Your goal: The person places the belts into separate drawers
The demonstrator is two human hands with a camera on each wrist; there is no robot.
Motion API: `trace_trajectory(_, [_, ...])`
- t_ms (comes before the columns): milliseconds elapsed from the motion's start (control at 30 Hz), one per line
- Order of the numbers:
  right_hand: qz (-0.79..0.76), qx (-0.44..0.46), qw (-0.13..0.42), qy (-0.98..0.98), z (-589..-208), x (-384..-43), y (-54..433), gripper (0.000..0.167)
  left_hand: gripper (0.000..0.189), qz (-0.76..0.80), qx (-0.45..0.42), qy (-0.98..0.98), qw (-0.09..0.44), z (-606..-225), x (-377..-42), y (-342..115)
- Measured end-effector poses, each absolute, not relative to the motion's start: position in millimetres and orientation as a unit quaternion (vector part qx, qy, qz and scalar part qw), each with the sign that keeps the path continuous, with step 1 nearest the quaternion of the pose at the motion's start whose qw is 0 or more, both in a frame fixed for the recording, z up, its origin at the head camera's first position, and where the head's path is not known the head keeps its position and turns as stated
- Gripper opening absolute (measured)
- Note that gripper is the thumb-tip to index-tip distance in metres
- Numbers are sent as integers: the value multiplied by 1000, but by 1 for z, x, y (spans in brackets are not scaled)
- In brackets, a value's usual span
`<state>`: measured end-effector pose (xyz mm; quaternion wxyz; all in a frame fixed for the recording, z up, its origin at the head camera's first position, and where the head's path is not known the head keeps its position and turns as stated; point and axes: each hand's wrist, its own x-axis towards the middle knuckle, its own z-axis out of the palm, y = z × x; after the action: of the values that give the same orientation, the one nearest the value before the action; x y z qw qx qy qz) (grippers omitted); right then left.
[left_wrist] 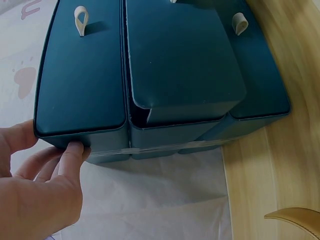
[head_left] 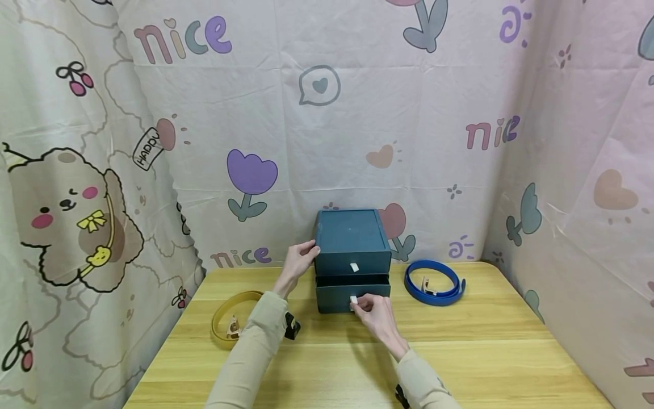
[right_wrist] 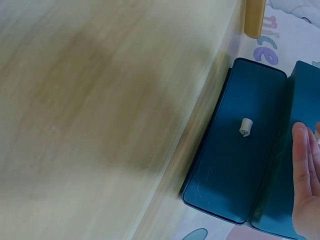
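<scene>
Currently | left hand (head_left: 297, 263) grips teal drawer box (head_left: 352, 232) at upper left | right hand (head_left: 377, 314) pinches white tab (head_left: 353, 300) of partly open middle drawer (head_left: 332, 297) | blue belt (head_left: 438, 300) right

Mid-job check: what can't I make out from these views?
Anything inside the pulled-out rectangular teal drawer: head view, hidden by its front and dark shadow.
Coiled flat yellow belt, right part: head view, behind the beige left sleeve.
Bare right hand, partly: right wrist view, cut off by right edge.
</scene>
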<state>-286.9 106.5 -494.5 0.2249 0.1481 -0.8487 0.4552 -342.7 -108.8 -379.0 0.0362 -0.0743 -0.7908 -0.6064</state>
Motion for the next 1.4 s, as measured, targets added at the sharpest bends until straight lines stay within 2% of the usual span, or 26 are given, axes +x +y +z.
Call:
trace_trajectory(633, [458,158,227,-845,-495,-279,107,6,47,-601,-79,-794,42,-380,-343,-110])
trace_trajectory(1000, [463,158,209,-847,-495,-273,108,5,47,-603,-75,-793,36,-378,-342,-110])
trace_trajectory(1400, [465,165,224,-841,-498,-269,109,9,47,-602,-74,-794,36,-379,-343,-110])
